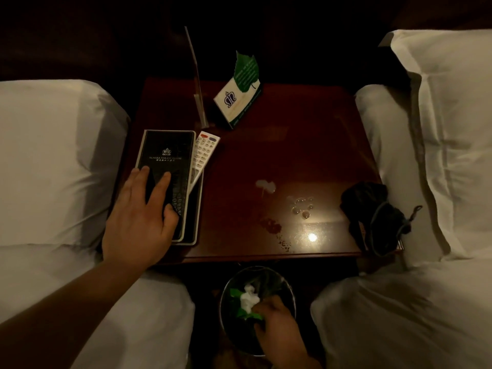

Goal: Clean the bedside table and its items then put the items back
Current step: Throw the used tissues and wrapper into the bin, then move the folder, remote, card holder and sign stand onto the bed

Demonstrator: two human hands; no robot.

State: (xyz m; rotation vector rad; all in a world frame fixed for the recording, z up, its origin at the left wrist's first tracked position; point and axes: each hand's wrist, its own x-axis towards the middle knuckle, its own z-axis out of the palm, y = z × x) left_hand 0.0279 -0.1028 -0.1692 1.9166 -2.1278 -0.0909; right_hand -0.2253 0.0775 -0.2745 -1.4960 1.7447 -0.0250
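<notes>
Cleaning has barely begun: spills (pixel 271 226) remain on the bench (pixel 306 145). Left hand (pixel 138 217) rests flat on the folder (pixel 165 161) at left; right hand (pixel 277 326), lower centre, seemingly pinches rubbish (pixel 249 302) over the bin (pixel 223 307).

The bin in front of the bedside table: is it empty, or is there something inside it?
Not empty. A crumpled white tissue and green scraps lie inside the bin.

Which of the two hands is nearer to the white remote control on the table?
Left. The left hand rests on the black folder beside the remote; the right hand is below the table's front edge, over the bin.
</notes>
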